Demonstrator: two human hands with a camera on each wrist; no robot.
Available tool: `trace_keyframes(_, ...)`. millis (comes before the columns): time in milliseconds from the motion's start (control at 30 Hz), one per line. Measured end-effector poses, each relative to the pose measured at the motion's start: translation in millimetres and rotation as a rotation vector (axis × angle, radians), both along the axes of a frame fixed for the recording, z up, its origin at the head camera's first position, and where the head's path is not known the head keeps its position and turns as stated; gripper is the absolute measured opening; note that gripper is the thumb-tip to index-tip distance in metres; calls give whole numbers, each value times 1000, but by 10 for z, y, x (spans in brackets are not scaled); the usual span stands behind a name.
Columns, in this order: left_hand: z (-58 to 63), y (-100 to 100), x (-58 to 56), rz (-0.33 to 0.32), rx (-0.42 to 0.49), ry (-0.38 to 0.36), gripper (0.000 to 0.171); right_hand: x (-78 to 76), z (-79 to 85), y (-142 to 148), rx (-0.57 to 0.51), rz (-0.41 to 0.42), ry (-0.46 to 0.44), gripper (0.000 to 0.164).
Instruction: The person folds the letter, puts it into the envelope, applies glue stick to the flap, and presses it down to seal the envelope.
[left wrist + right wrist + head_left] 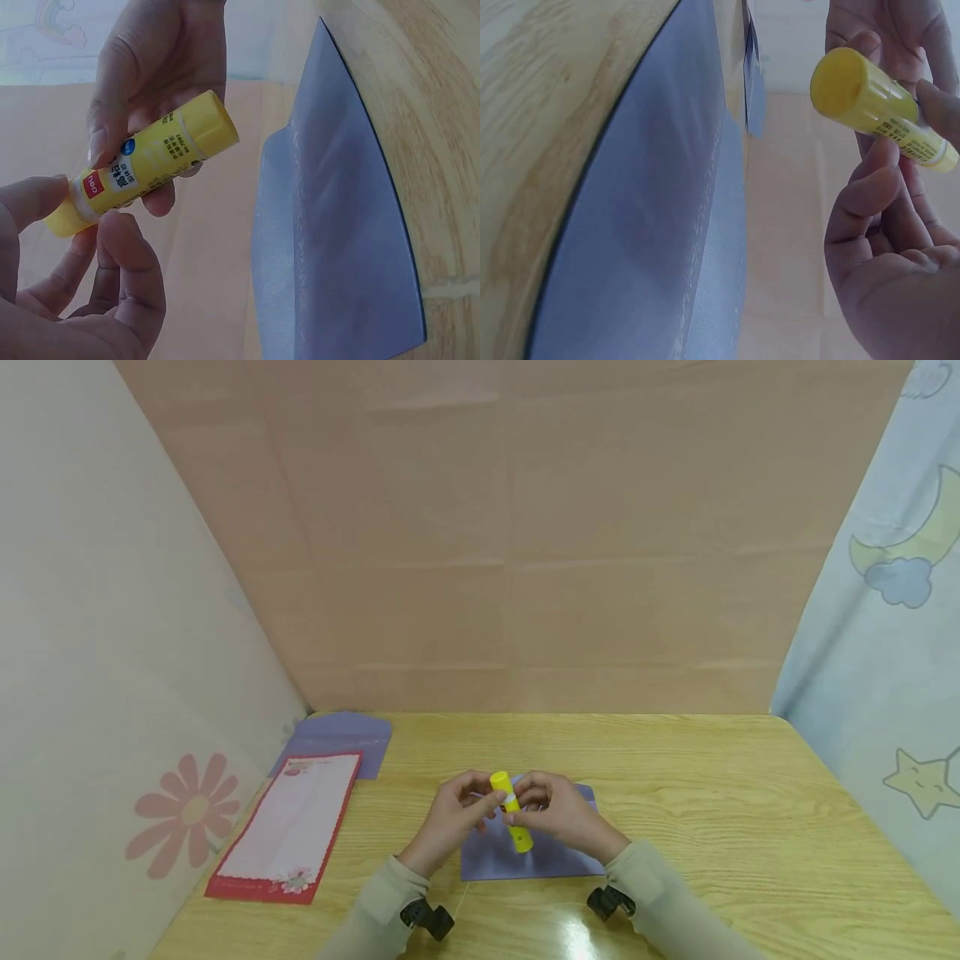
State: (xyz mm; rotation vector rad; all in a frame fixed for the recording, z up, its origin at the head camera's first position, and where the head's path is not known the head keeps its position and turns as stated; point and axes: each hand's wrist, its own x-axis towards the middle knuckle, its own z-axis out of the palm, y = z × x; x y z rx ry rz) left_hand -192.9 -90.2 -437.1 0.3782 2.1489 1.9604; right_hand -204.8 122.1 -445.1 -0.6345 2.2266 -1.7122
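A yellow glue stick [521, 837] with a printed label is held tilted above the table, between both hands. My left hand [448, 817] pinches its upper end, close to a white band, between thumb and fingers. Around the body of the glue stick [154, 154] the right hand [562, 814] closes its thumb and fingers; the right wrist view shows the round yellow bottom end jutting past them. Below lies a purple envelope [536, 862], partly hidden by the hands. Its flap [274, 232] lies unfolded along a rough crease, on the far side from me.
On the left of the wooden table [712, 793] lies a white sheet of letter paper with a red border [288, 818]. It overlaps a second purple envelope [341, 735]. A brown sheet [525, 543] hangs behind, with patterned cloths at both sides.
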Motion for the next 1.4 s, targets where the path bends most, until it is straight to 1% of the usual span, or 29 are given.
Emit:
trace_keyframes(133, -9, -3, 9, 2, -3, 1, 34, 16, -3, -19, 42, -6, 31, 47)
trace_keyframes(233, -23, 0, 7, 1, -2, 0, 34, 32, -1, -31, 100, -29, 65, 56)
trace_keyframes(300, -35, 3, 5, 0, -1, -1, 34, 42, -2, -38, 131, -34, 88, 57)
trace_keyframes(367, -43, 6, 5, 6, -7, -1, 33, 61, 9, -50, 158, -35, 110, 55)
trace_keyframes(533, -46, 8, 17, 46, -12, 7, 31, 99, 28, -70, 164, -27, 166, 38)
trace_keyframes(667, -62, -19, 4, 109, 7, -5, 32, 95, -16, -60, 183, -29, 203, 29)
trace_keyframes(733, -72, -63, -19, 143, -4, -13, 34, 97, -40, -52, 187, -25, 213, 27)
trace_keyframes(767, -72, -96, -30, 159, -22, -13, 35, 99, -53, -48, 195, -27, 222, 26)
trace_keyframes(833, -76, -184, -54, 177, -123, 16, 35, 103, -67, -39, 210, -43, 229, 25)
trace_keyframes(900, -75, -290, -70, 183, -279, 58, 33, 102, -67, -26, 227, -76, 223, 24)
trace_keyframes(1000, -66, -448, -80, 197, -543, 124, 27, 90, -47, -4, 249, -148, 188, 23)
trace_keyframes(1067, -55, -531, -84, 217, -680, 140, 24, 73, -27, 14, 256, -207, 178, 22)
trace_keyframes(1133, -51, -591, -93, 241, -782, 141, 22, 51, -16, 30, 257, -266, 162, 21)
trace_keyframes(1200, -53, -635, -101, 257, -861, 144, 22, 21, -21, 47, 253, -314, 146, 22)
trace_keyframes(1233, -64, -650, -106, 260, -896, 141, 23, 5, -25, 56, 241, -326, 134, 23)
trace_keyframes(1267, -77, -663, -112, 259, -920, 139, 23, -12, -33, 66, 213, -321, 100, 24)
trace_keyframes(1333, -113, -680, -118, 248, -954, 129, 26, -41, -47, 92, 118, -277, 10, 25)
trace_keyframes(1400, -153, -689, -125, 236, -976, 118, 28, -62, -56, 125, -7, -207, -91, 28)
